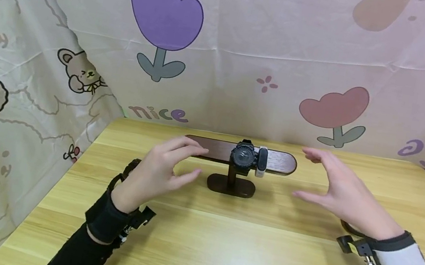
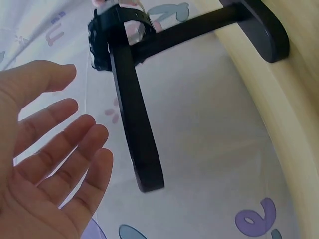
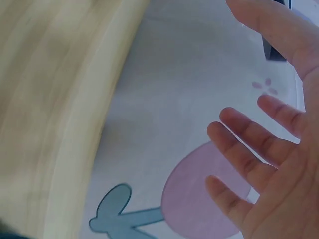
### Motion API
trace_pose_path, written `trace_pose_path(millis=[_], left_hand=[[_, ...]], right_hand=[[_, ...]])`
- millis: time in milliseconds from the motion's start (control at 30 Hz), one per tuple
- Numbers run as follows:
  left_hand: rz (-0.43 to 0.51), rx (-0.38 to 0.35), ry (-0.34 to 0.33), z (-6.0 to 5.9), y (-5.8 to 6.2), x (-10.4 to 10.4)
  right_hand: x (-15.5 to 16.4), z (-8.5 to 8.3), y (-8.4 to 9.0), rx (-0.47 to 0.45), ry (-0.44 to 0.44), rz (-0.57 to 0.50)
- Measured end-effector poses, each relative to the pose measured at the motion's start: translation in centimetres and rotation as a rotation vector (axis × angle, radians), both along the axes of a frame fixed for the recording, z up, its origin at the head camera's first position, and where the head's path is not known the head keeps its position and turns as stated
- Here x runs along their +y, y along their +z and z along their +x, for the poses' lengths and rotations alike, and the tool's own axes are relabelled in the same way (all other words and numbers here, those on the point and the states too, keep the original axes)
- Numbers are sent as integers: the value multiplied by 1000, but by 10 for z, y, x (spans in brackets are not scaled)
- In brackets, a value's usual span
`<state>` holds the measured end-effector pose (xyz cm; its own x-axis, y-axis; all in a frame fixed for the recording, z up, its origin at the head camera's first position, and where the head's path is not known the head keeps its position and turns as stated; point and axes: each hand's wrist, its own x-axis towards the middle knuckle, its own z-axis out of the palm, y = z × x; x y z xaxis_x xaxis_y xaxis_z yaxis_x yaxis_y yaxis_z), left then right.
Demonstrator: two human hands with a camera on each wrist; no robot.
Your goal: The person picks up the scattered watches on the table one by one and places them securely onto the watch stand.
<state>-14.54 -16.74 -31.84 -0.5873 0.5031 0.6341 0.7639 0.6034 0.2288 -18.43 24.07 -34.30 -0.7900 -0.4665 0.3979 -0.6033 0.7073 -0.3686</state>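
Observation:
A dark brown T-shaped watch stand [image 1: 210,147] is upright on the table, its crossbar running left to right above an oval base [image 1: 230,186]. Around the bar, right of its middle, sits a round black wristwatch [image 1: 243,156]. Beside it is a slim dark-faced band [image 1: 262,159] with a pale lower part. My left hand [image 1: 159,170] hovers at the bar's left end, fingers loosely bent; the left wrist view shows a gap between them and the bar [image 2: 137,124]. To the right of the stand, my right hand [image 1: 350,199] is held in the air, thumb and fingers spread, holding nothing.
The wooden table [image 1: 218,247] ends at a hanging cloth [image 1: 236,94] with printed flowers close behind the stand. Another printed cloth [image 1: 23,94] hangs along the left edge. Both wrists wear dark straps with small camera mounts.

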Motion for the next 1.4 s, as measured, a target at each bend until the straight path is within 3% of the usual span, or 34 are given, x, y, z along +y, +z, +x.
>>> trace_pose_path(millis=[233,533,867,1400], left_hand=[[-36,17,-63,8,0,13],[-93,68,-167,14,-8,28],[-150,7,-187,21,-15,39],[-196,-59,-288,30,-34,63]], right_hand=[[23,4,-5,13,-59,10],[60,10,-18,-95,-128,-3],[106,16,-35,-229,-182,62],[134,18,-35,-433,-207,181]])
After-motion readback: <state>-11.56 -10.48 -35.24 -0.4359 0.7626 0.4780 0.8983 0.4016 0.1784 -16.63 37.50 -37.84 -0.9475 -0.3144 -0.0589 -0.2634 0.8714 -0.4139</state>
